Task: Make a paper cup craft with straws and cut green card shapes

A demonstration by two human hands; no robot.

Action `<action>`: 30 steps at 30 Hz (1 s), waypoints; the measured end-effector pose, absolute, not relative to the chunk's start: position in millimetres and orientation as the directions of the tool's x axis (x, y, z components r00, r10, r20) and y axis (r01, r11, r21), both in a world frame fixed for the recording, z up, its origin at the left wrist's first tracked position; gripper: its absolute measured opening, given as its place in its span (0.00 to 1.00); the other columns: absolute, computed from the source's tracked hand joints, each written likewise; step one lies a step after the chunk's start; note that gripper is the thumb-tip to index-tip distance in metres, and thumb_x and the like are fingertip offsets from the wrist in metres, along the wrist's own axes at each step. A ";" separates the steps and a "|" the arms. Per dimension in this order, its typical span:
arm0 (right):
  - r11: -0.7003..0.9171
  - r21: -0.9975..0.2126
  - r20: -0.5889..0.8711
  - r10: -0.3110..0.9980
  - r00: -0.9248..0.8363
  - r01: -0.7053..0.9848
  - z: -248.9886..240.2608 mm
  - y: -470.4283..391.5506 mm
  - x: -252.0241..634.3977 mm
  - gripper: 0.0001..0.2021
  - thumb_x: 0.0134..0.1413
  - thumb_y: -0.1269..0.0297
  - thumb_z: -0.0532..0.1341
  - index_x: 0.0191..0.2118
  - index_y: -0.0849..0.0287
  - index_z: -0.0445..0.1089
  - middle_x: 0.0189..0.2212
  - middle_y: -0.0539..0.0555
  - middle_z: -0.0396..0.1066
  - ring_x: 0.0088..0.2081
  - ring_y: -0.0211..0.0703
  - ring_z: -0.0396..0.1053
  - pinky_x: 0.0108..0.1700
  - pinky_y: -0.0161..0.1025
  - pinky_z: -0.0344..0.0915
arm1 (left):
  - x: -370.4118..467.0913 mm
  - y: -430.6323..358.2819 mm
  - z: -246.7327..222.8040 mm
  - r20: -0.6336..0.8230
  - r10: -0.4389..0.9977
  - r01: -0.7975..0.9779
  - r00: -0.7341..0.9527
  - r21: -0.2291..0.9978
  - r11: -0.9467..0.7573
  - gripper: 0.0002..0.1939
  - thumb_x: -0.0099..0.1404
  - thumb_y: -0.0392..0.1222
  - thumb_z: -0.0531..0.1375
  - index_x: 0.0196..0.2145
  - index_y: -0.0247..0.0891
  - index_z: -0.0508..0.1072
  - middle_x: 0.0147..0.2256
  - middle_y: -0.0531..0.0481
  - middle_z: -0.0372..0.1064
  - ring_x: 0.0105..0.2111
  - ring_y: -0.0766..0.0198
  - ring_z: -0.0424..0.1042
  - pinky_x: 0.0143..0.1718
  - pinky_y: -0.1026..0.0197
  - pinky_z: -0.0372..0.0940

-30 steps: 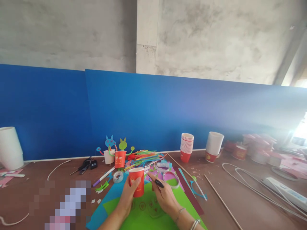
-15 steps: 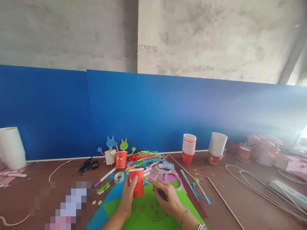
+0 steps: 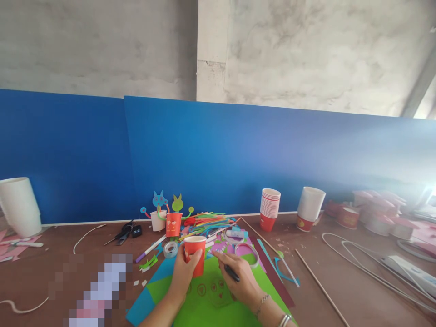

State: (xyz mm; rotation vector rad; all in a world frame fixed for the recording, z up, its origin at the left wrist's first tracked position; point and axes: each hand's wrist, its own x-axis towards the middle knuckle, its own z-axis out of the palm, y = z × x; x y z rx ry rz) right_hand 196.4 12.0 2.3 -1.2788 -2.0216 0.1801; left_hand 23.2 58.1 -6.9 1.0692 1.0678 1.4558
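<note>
My left hand is wrapped round a red paper cup, which it holds upright over a green sheet of paper. In my right hand is a dark pen, gripped just right of the cup and apart from it. Round shapes and a face are drawn on the green sheet below my hands. Behind the cup stand a red cup with a green paper figure and a white cup with a blue paper figure.
A heap of coloured pipe cleaners lies behind my hands, beside a tape roll. Stacked cups stand against the blue partition. Scissors lie at the left; a thin stick and white cables at the right.
The red cup in my left hand now leans slightly toward me, showing more of its rim. My right hand stays nearly in place with the pen. The view has shifted a little.
</note>
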 end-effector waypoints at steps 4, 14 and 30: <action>0.491 -0.468 0.495 0.834 -0.242 0.735 2.1 12.1 195.8 0.19 0.57 0.69 0.51 0.51 0.56 0.72 0.31 0.56 0.76 0.30 0.43 0.72 0.33 0.35 0.64 | 22.7 55.2 -3.6 0.128 0.986 -0.168 -0.109 0.975 -0.145 0.23 0.45 0.51 0.65 0.38 0.38 0.70 0.28 0.50 0.73 0.30 0.55 0.72 0.31 0.57 0.66; 0.489 -0.482 0.488 0.839 -0.241 0.727 4.0 11.8 195.7 0.18 0.58 0.68 0.51 0.50 0.57 0.72 0.31 0.57 0.76 0.29 0.44 0.72 0.32 0.36 0.64 | 20.6 57.4 -9.0 0.192 0.970 -0.103 -0.145 0.973 -0.208 0.28 0.46 0.51 0.66 0.43 0.36 0.67 0.40 0.42 0.73 0.40 0.51 0.73 0.43 0.53 0.66; 0.488 -0.458 0.488 0.837 -0.248 0.743 1.5 12.1 196.1 0.19 0.58 0.69 0.51 0.51 0.56 0.72 0.31 0.57 0.76 0.31 0.44 0.72 0.34 0.36 0.65 | 21.9 56.1 -8.1 0.192 0.969 -0.083 -0.157 0.975 -0.207 0.24 0.47 0.49 0.65 0.42 0.38 0.68 0.37 0.45 0.74 0.38 0.53 0.73 0.42 0.55 0.65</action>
